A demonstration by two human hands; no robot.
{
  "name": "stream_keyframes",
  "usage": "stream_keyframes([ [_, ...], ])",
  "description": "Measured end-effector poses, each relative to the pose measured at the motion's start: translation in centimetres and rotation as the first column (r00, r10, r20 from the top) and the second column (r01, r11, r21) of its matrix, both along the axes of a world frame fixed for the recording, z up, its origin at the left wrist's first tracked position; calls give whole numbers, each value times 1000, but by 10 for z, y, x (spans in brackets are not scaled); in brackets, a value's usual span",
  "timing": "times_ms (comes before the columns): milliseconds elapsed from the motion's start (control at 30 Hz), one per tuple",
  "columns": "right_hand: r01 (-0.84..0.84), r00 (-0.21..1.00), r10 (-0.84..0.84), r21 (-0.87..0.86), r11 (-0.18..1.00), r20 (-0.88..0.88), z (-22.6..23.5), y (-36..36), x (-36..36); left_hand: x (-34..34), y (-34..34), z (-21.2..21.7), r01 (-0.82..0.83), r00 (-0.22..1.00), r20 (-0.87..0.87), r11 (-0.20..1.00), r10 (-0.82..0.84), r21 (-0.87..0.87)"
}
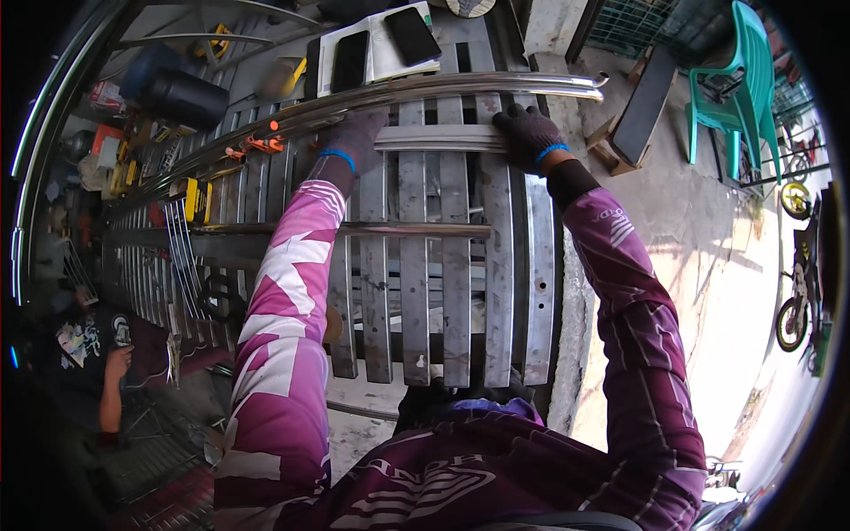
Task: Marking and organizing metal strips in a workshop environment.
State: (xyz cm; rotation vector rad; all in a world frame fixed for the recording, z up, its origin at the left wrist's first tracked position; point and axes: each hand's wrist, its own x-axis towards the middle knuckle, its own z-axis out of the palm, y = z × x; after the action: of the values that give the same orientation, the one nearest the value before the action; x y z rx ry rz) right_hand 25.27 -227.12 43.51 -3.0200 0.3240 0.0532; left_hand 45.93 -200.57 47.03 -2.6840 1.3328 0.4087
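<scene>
My left hand, in a dark glove with a blue band at the wrist, is closed at the left part of a short stack of flat grey metal bars. Its fingertips are partly hidden near the shiny metal tubes. At the right end of the same bars, my gloved right hand curls its fingers over them. The bars lie across the metal slats of a workbench. Just beyond both hands, long polished tubes run across the bench. Orange clamps sit left of my left hand.
Two dark phones rest on an open notebook at the far side. A thinner rod crosses the slats nearer me. Yellow tools lie left. A person is at lower left. A bench and green chair stand right.
</scene>
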Motion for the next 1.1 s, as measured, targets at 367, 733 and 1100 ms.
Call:
stream_keyframes([
  [367, -29, 999, 29, 0, 1000, -20, -4, -3, 4, -28, 17, -12, -175, 984, 47, 982, 171, 76],
  [733, 70, 953, -117, 173, 982, 280, -44, 22, -42, -53, 26, -11, -231, 969, 106, 971, 225, 55],
  [1100, 43, 946, -88, 146, 988, 312, -53, 27, -53, -56, 28, -4, -170, 985, 26, 982, 168, 83],
])
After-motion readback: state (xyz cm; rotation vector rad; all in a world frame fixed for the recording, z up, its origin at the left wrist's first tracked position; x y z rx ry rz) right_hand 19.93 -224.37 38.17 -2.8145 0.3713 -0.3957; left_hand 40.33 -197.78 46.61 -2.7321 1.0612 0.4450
